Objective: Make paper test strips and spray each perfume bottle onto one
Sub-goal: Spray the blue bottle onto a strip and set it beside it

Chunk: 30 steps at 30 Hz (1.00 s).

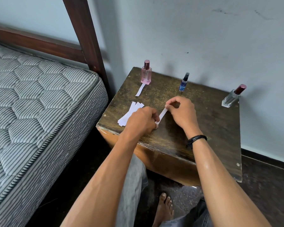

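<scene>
As left grip (140, 122) and right grip (182, 112) each pinch an end of one strip (162, 114) between them, over tabletop (203, 128), uneven pull may tear it; spare strips (129, 113) beside left grip may scatter.

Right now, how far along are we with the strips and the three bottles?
Done: a pile of cut strips lies at the left of the table, and a single strip lies before the pink bottle. In hand: the left hand and right hand pinch a second strip. Left: the blue bottle and clear bottle have no strip. Spraying cannot be judged.
</scene>
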Available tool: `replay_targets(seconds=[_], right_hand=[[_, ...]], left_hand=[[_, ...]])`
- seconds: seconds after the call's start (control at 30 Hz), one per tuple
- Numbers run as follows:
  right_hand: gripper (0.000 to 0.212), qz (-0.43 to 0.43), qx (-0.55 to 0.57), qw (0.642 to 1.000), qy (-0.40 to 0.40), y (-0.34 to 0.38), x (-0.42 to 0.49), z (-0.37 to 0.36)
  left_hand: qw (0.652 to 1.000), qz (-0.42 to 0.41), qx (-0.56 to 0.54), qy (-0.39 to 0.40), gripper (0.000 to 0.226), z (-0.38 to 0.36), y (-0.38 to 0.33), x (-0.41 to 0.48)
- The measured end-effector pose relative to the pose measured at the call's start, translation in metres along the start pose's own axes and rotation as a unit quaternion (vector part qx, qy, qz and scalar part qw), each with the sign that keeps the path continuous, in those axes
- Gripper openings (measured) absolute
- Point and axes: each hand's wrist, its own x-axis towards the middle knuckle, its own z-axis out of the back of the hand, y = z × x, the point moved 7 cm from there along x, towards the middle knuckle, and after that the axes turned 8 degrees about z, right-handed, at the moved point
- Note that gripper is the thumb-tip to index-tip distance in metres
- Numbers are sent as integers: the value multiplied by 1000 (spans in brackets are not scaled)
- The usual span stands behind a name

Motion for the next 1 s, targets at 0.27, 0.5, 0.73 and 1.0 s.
replay_targets(seconds=[0.27, 0.5, 0.73, 1.0], right_hand=[[15, 14, 50, 999, 3, 0, 4, 5], [15, 8, 50, 999, 0, -7, 7, 6], [15, 14, 61, 998, 20, -11, 9, 9], [22, 58, 57, 996, 47, -4, 9, 9]], left_hand=[[1000, 0, -11, 11, 25, -1, -1, 1], [1000, -6, -16, 25, 22, -5, -3, 3], [996, -30, -77, 24, 14, 0, -5, 4], [991, 13, -129, -31, 19, 3, -17, 18]])
